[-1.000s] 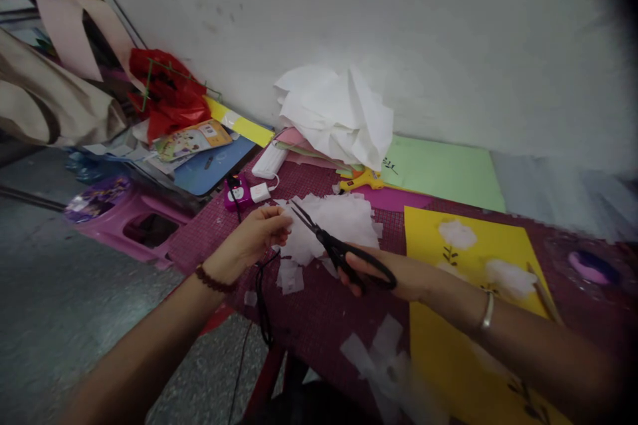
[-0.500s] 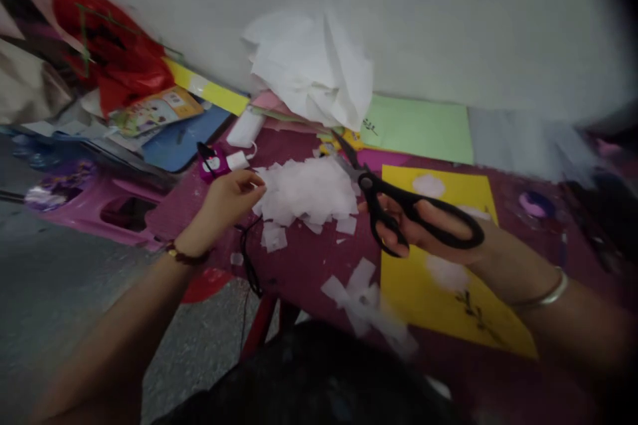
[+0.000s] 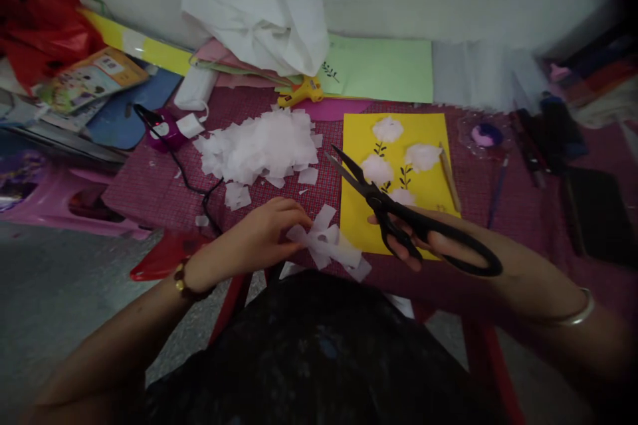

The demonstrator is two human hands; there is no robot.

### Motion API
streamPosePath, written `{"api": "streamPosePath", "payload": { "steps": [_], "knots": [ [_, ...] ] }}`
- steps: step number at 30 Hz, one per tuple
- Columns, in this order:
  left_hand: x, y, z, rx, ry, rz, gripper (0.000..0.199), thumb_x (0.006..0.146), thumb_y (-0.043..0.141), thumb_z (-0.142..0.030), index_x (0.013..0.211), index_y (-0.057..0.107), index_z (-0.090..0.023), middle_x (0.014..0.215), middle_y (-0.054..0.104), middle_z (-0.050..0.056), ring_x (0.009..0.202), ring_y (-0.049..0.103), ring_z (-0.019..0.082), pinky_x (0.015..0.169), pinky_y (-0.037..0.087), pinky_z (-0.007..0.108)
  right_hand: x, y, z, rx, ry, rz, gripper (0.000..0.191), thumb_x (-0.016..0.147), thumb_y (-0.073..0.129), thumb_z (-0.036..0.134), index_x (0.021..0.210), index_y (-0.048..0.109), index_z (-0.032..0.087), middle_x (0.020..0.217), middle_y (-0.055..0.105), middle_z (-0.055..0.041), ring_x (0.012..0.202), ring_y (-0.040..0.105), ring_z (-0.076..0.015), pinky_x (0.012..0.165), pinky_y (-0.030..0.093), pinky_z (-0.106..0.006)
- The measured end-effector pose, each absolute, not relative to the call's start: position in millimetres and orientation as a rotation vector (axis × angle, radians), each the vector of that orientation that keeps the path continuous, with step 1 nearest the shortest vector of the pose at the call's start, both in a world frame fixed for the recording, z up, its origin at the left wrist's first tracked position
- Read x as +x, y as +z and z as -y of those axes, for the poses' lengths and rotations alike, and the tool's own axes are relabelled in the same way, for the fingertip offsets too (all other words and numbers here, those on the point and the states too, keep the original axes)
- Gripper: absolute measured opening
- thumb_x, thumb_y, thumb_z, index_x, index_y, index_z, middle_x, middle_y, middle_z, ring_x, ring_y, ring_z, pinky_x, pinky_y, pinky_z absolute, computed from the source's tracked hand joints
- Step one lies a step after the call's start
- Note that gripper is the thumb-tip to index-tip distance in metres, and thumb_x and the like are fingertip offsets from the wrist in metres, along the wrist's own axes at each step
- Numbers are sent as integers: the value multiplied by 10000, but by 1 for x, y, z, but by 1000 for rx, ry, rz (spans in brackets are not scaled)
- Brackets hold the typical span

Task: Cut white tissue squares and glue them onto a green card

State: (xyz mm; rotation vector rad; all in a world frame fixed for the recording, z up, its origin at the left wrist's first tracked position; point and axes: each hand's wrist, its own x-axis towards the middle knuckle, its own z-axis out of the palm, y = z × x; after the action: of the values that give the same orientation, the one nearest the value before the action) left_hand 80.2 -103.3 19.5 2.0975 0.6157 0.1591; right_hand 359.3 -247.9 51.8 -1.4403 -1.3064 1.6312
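Observation:
My left hand (image 3: 264, 236) pinches the end of one of the white paper strips (image 3: 331, 246), which lie loosely together near the table's front edge. In my right hand (image 3: 423, 239) are black-handled scissors (image 3: 373, 198), their blades slightly parted and pointing up and left. Behind my left hand lies a heap of small white paper squares (image 3: 264, 146). Beneath and beyond the scissors rests a yellow sheet (image 3: 359, 139) with white fluffy paper flowers (image 3: 423, 157) and drawn dark leaves.
A yellow glue gun (image 3: 302, 91), a green sheet (image 3: 393, 70) and crumpled white paper (image 3: 249, 6) lie along the wall. A purple device (image 3: 167, 133) with a black cable stands at left. A dark phone-like object (image 3: 598, 212) and pens are at right.
My left hand has moved from beside the heap of squares to the strips and closed on one. The scissors remain in my right hand. The view has shifted right and down.

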Motion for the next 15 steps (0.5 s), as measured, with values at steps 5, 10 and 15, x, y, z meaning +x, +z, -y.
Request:
{"api": "streamPosePath", "payload": {
  "steps": [5, 10, 15],
  "knots": [
    [95, 16, 101, 2215, 46, -527, 188, 671, 703, -94, 797, 706, -233, 1122, 645, 79, 1096, 537, 297, 996, 368, 421, 359, 49, 262, -1505, 1581, 1264, 408, 929, 479, 496, 1107, 608, 152, 929, 637, -89, 806, 575, -199, 796, 439, -352],
    [95, 32, 92, 2148, -66, -594, 114, 733, 612, -138, 644, 611, -210, 900, 654, 54, 850, 572, 216, 810, 441, 339, 361, 50, 266, -1503, 1584, 1275, 423, 910, 518, 493, 1159, 608, 163, 903, 643, -77, 813, 576, -199, 777, 441, -339],
    [83, 53, 80, 1575, 338, -969, 159, 703, 655, -280, 632, 539, -197, 841, 658, 41, 610, 512, 133, 544, 389, 247, 360, 43, 259, -1411, 1638, 1334, 396, 930, 490, 525, 1108, 598, 188, 877, 604, -65, 774, 565, -188, 748, 458, -330]
  ]
}}
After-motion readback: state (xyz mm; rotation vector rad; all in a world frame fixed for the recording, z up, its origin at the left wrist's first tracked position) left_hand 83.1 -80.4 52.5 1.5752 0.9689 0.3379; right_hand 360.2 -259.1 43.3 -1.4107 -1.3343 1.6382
